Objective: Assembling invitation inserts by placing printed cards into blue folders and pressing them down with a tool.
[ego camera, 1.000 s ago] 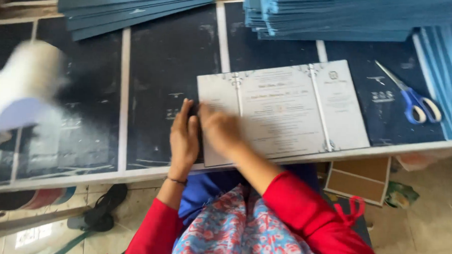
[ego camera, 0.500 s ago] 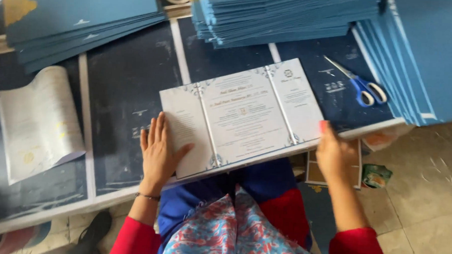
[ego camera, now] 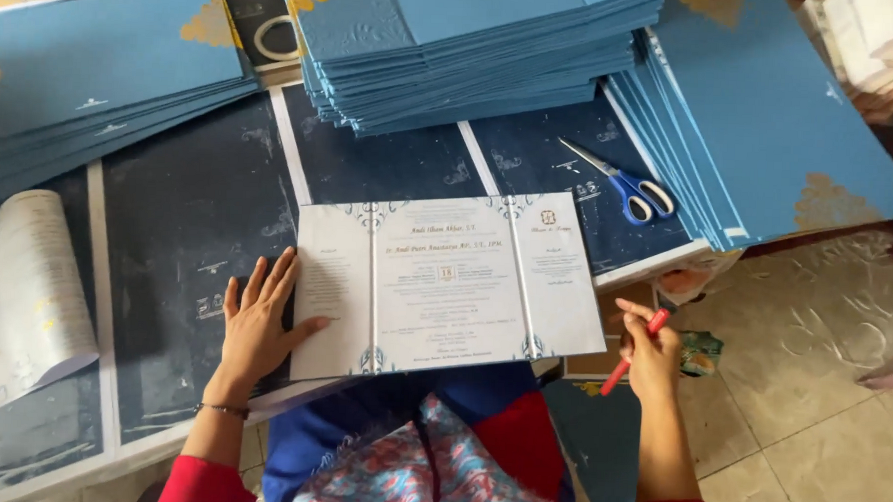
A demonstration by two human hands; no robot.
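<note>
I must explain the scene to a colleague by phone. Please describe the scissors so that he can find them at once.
Start at the dark table under the stacks of blue sheets. The scissors lie on a bare patch between the white opened card and the blue pile on the right. They are shut, with blue handles and metal blades, the only tool on the table.

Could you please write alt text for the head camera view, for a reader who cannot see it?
A person's left hand presses flat on the left flap of an open white three-panel card on a dark table, while the right hand holds a red pen. Blue card stacks and blue-handled scissors lie behind.
</note>
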